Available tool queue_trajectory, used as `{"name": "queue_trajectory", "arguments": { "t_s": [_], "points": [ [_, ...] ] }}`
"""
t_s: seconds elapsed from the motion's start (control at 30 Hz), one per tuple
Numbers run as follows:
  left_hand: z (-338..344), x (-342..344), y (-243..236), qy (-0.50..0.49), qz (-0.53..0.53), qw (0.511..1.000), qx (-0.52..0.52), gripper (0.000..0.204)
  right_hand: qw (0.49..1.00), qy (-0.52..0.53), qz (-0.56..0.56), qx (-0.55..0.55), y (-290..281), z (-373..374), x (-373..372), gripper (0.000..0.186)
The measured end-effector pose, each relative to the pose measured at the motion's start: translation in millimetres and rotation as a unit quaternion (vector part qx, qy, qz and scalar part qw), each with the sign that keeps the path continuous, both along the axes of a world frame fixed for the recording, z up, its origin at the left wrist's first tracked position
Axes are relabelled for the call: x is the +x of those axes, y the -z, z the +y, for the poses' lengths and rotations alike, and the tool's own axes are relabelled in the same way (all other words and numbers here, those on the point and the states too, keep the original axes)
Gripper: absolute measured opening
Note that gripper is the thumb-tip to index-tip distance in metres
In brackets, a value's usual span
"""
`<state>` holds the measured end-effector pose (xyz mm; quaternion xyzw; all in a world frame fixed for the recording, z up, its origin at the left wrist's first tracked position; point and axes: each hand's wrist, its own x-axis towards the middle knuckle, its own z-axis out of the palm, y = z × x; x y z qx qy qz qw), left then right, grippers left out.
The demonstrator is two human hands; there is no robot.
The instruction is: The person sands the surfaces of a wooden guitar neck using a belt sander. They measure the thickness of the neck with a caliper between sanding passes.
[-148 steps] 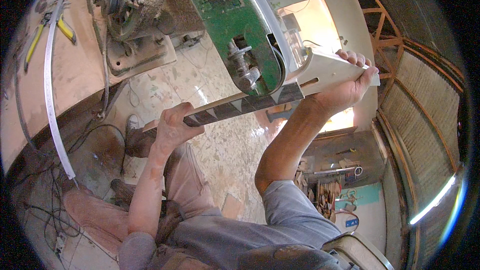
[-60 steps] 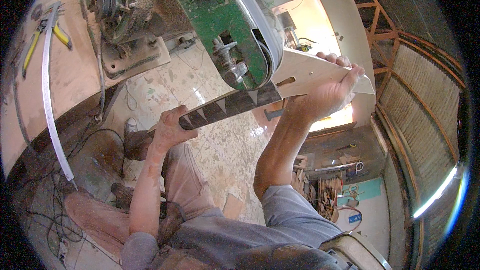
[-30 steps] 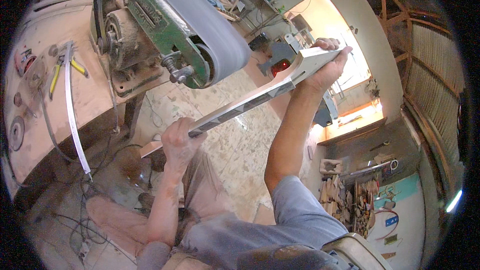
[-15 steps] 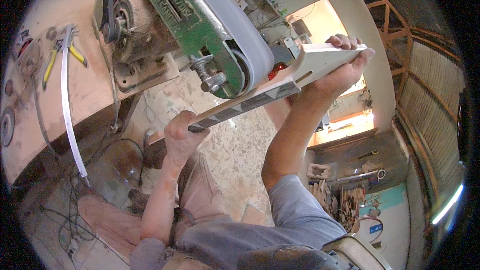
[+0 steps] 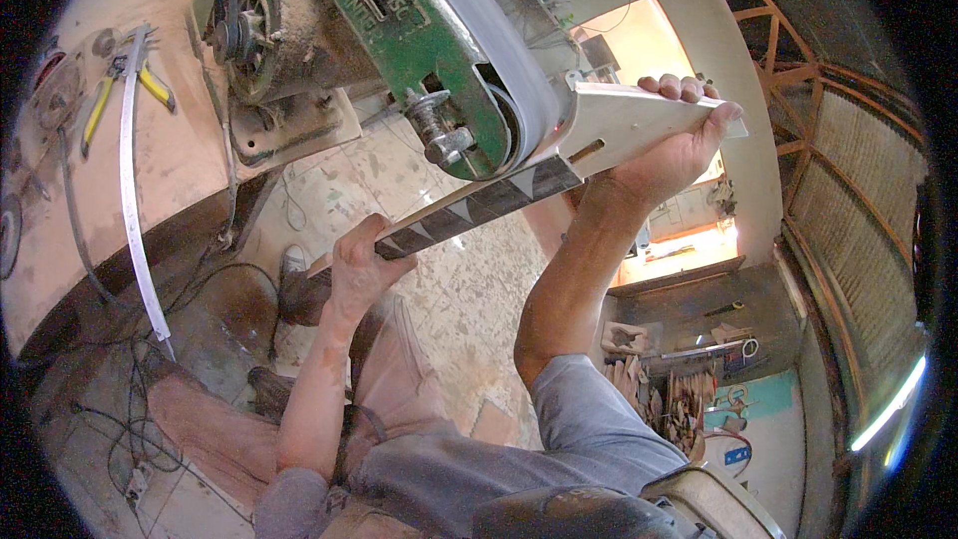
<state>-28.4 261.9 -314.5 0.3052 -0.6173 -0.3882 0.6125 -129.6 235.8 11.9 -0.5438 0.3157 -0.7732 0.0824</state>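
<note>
A guitar neck (image 5: 489,202) with a dark fretboard and pale triangular inlays slants up to the right across the middle. Its broad pale headstock (image 5: 627,120) has a small slot near the fretboard. My right hand (image 5: 689,125) grips the headstock's far end, fingers over the top edge and thumb along the lower side. Lower left, my left hand (image 5: 364,252) is wrapped round the neck near its other end. Just above the neck is the rounded end of a green belt sander (image 5: 439,70); its grey belt (image 5: 509,50) meets or nearly meets the curve where neck and headstock join.
A dusty workbench (image 5: 60,269) on the left carries yellow-handled pliers (image 5: 100,115) and a long white strip (image 5: 132,210) hanging over its edge. The sander's motor (image 5: 289,35) stands there too. Cables (image 5: 130,439) lie on the floor. Wood pieces (image 5: 664,399) are stacked at right.
The guitar neck has shifted slightly left and tilted, showing more of the fretboard's face. Both hands keep their hold on it. The sander appears a little lower and further right.
</note>
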Motion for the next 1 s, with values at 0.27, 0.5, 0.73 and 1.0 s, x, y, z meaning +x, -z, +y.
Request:
{"name": "queue_trajectory", "arguments": {
  "t_s": [0.27, 0.5, 0.73, 1.0],
  "points": [
    [5.4, -6.2, 5.6, 0.108, -0.024, 0.989, 0.094, 0.051, 0.997, 0.08, 0.009, 0.01, 3.6, 1.0, 0.1, 0.04],
    [-0.2, -1.5, -32.4, 0.134, -0.054, 0.986, 0.082, 0.052, 0.993, 0.112, -0.025, 0.017, -27.7, -5.0, 19.3, 0.034],
    [-0.1, -4.8, -35.4, 0.128, -0.044, 0.989, 0.056, 0.054, 0.993, 0.113, -0.026, 0.017, -38.9, -3.8, 8.4, 0.031],
    [3.3, 3.2, -23.8, 0.128, -0.042, 0.99, 0.053, 0.055, 0.986, 0.167, -0.025, 0.009, -18.0, -0.6, 11.6, 0.03]
  ]
}}
